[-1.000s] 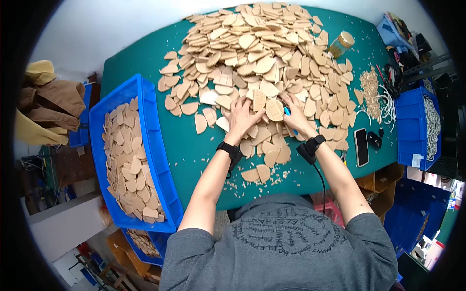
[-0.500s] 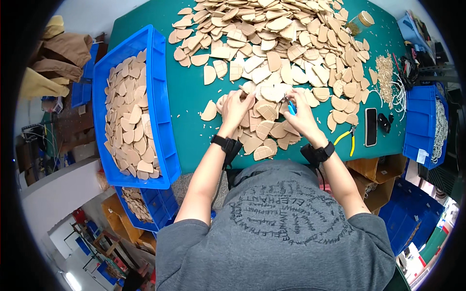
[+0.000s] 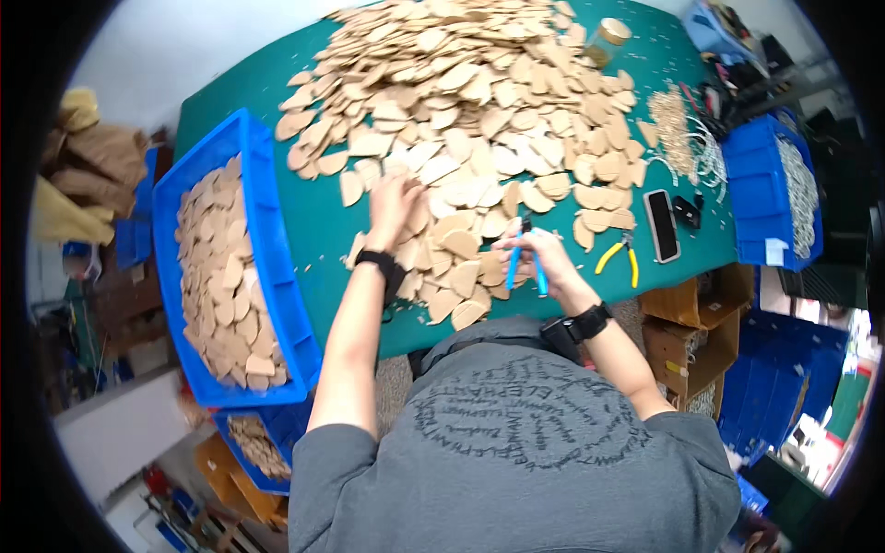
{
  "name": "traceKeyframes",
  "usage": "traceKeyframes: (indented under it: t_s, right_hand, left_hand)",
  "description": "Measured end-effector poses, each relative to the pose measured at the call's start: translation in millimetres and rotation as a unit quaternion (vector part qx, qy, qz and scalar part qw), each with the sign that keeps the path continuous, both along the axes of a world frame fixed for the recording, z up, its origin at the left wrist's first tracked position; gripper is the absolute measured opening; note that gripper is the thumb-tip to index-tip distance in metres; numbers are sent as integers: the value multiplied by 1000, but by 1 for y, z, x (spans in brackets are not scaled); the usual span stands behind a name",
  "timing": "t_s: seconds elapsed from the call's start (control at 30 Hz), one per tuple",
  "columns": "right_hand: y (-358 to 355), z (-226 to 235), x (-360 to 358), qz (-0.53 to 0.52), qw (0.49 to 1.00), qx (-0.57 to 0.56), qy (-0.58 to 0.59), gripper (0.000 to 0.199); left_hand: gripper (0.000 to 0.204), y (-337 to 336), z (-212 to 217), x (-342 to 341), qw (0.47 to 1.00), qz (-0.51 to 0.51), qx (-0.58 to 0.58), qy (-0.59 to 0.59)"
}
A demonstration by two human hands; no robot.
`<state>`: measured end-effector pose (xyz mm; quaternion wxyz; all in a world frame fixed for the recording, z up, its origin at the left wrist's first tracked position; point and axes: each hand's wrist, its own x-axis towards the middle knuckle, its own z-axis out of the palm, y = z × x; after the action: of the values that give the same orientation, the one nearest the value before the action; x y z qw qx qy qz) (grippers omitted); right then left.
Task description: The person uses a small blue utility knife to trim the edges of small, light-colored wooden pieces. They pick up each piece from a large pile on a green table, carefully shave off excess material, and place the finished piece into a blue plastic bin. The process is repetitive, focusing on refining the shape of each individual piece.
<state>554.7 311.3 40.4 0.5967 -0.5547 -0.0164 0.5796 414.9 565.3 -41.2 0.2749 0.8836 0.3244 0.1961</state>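
Observation:
My left hand [image 3: 395, 207] is over the left edge of a heap of flat, tan, half-round pieces [image 3: 461, 143], some scored with lines. Its fingers are blurred among the pieces, and whether they grip one is unclear. My right hand [image 3: 546, 256] holds blue-handled cutting pliers [image 3: 513, 267], handles spread and dark jaws pointing away from me. More tan pieces [image 3: 458, 243] lie between my hands and toward the table's near edge. Each wrist wears a black band with a small device.
On my left stands a blue crate [image 3: 263, 230] full of tan pieces. To the right lie yellow-handled pliers [image 3: 619, 255], a phone [image 3: 662, 226] and small scraps [image 3: 671, 134]. A lidded jar [image 3: 606, 44] stands farther back. A blue bin [image 3: 751, 175] of white cord sits at the right edge.
My hands have moved apart; the left is now farther out over the heap, the right nearer me with the pliers. The view has shifted and tilted.

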Motion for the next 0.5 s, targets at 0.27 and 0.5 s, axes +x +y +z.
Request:
traceKeyframes:
  t_s: [0.27,0.5]
  right_hand:
    - [-10,0,14,24,970,22,241,45]
    - [0,68,-14,157,949,62,-266,36]
  left_hand:
    - [41,-50,78,-36,767,27,-605,-214]
    - [30,-109,155,-28,800,9,-576,-168]
